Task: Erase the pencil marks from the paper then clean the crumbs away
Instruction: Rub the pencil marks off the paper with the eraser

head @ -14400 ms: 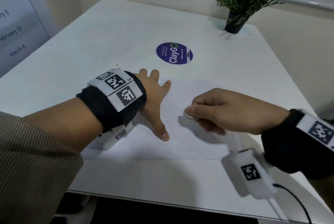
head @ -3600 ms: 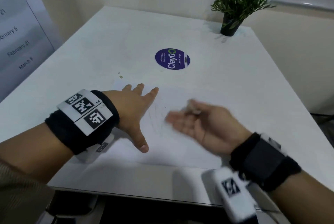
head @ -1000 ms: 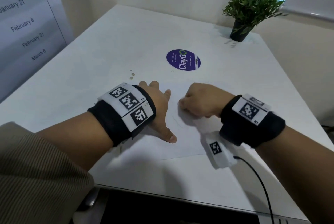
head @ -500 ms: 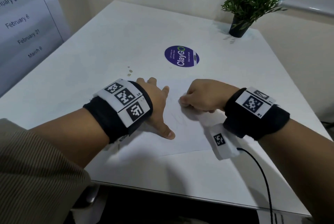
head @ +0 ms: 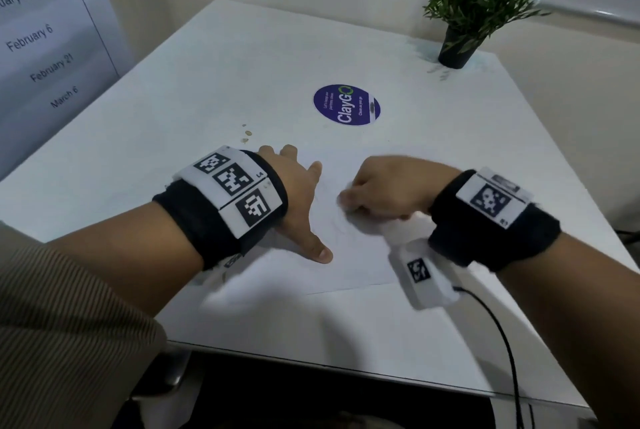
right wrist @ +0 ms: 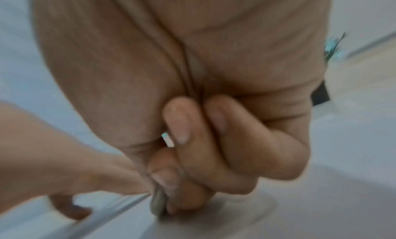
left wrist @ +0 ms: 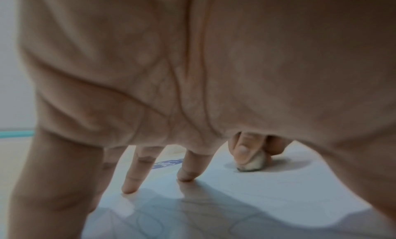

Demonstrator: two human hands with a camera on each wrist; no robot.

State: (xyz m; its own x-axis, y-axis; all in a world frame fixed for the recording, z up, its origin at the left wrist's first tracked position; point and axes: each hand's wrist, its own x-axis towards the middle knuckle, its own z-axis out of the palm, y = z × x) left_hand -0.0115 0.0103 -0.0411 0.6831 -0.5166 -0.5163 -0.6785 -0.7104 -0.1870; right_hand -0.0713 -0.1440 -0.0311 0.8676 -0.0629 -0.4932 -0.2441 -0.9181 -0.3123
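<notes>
A white sheet of paper (head: 349, 262) lies on the white table (head: 242, 65) near its front edge, with faint pencil marks (head: 337, 220) between my hands. My left hand (head: 298, 200) lies flat on the paper's left part, fingers spread and straight. My right hand (head: 377, 191) is curled and pinches a small off-white eraser (left wrist: 252, 163), whose grey tip (right wrist: 157, 207) presses on the paper. In the head view the eraser is hidden under the right hand. No crumbs can be made out on the paper.
A round purple ClayGo sticker (head: 347, 104) sits on the table beyond the paper. A small potted plant (head: 464, 13) stands at the far right corner. A few brownish specks (head: 247, 133) lie left of the sticker. A black cable (head: 502, 342) trails off my right wrist.
My right hand keeps rubbing the eraser over the same spot with small strokes. The left hand has stayed flat on the paper. One frame, 3.6 s back, shows the right hand lifted with its palm turned up.
</notes>
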